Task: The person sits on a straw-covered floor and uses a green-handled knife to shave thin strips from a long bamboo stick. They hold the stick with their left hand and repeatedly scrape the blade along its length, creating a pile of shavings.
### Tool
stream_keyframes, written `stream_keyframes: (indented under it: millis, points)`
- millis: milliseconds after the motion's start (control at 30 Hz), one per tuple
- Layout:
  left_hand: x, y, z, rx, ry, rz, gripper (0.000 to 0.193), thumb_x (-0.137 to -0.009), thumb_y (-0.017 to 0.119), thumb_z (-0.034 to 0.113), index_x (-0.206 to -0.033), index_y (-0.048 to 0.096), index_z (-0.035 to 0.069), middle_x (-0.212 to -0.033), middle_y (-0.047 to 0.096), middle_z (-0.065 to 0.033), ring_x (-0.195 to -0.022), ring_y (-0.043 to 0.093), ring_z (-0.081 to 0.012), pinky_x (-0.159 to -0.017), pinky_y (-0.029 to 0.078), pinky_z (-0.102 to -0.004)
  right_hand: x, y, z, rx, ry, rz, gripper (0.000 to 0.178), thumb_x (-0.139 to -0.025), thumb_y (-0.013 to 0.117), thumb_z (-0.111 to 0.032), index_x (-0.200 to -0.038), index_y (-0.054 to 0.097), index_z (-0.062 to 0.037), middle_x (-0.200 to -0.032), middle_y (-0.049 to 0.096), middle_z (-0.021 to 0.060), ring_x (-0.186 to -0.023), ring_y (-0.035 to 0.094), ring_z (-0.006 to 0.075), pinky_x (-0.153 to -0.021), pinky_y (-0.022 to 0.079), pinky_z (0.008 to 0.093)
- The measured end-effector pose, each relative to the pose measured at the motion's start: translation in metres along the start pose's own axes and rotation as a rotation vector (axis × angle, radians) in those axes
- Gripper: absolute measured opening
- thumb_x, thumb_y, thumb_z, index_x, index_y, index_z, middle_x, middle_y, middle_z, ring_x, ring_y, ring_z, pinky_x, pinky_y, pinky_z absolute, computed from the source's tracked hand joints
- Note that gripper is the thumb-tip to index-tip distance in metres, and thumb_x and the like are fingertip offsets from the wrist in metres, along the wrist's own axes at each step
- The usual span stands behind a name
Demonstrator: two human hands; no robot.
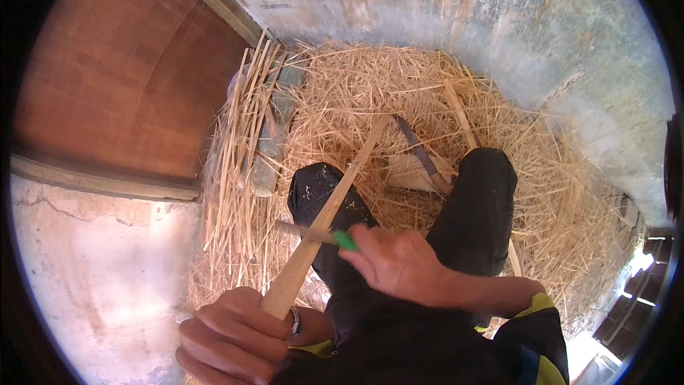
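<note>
My left hand (235, 335), low at the left, is wrapped round the near end of a long flat wooden strip (331, 207), likely bamboo. The strip slants up and away over my left knee, its far end narrower. My right hand (402, 264) grips the green handle of a knife (345, 240). The knife's blade lies across the strip about midway, touching or just over it, and is slightly blurred. Beyond the strip's far end, a dark curved blade with a wooden handle, like a sickle (420, 151), rests among the shavings between my knees.
Pale shavings (385, 71) cover the floor in a thick heap. A bundle of thin strips (246, 142) lies at the left beside a brown door panel (121, 78). Another wooden piece (459, 114) leans beyond my right knee. Stained walls (499, 14) enclose the spot.
</note>
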State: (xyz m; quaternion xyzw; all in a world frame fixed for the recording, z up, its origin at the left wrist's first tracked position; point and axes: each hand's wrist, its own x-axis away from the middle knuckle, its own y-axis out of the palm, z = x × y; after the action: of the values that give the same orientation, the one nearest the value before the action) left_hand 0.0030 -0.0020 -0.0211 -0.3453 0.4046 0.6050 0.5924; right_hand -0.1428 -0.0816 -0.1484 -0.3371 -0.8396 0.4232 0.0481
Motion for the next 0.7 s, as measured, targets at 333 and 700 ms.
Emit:
stream_keyframes:
  millis: [333, 700]
  points:
    - [-0.009, -0.003, -0.005, -0.016, -0.04, -0.105, 0.051, -0.08, 0.062, 0.003, -0.052, 0.02, 0.014, -0.047, 0.036, 0.0, -0.033, 0.038, -0.0122, -0.032, 0.031, -0.0246, 0.0, 0.012, 0.017, -0.02, 0.017, 0.038, 0.03, -0.093, 0.052, -0.033, -0.095, 0.051, -0.0025, -0.053, 0.056, 0.0135, -0.044, 0.058, 0.0307, -0.038, 0.046, 0.0418]
    - [-0.015, 0.001, -0.004, -0.09, -0.043, -0.034, 0.052, -0.08, 0.06, 0.005, -0.051, 0.019, 0.016, -0.038, 0.032, 0.0029, -0.029, 0.036, -0.0091, -0.032, 0.035, -0.023, -0.017, 0.043, 0.11, 0.203, 0.276, 0.002, 0.032, -0.095, 0.045, -0.034, -0.095, 0.051, -0.0035, -0.054, 0.056, 0.0158, -0.052, 0.06, 0.0363, -0.043, 0.047, 0.0447]
